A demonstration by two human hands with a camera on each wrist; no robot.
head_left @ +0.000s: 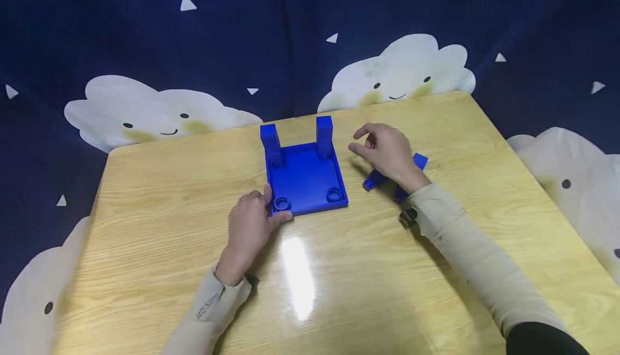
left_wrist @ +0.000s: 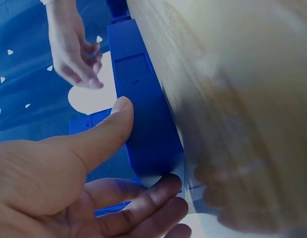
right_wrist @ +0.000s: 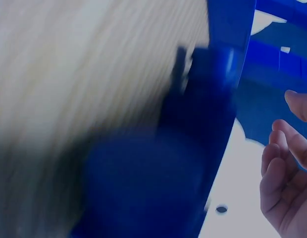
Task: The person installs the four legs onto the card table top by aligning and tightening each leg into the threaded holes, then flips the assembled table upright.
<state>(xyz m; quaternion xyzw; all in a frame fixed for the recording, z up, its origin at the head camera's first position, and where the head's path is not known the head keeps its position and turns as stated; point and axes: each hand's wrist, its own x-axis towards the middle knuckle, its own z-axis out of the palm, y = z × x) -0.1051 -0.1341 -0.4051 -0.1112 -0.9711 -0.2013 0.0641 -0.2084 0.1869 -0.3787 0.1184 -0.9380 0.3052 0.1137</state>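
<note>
A blue square base [head_left: 310, 180] with a raised rim lies on the table. Two blue posts stand upright at its far corners, the left post [head_left: 271, 144] and the right post [head_left: 324, 135]. Its near corners carry a round socket [head_left: 282, 203] on the left and another socket [head_left: 334, 194] on the right. My left hand [head_left: 249, 223] holds the base by its near left corner, thumb along the front side, fingers at the left side. My right hand [head_left: 386, 149] hovers right of the base, fingers loosely bent and holding nothing.
Several blue pieces [head_left: 420, 161] lie on the wooden table [head_left: 194, 183] under and beside the right wrist, partly hidden by it. Behind the table hangs a dark blue curtain [head_left: 242, 32] with clouds printed on it.
</note>
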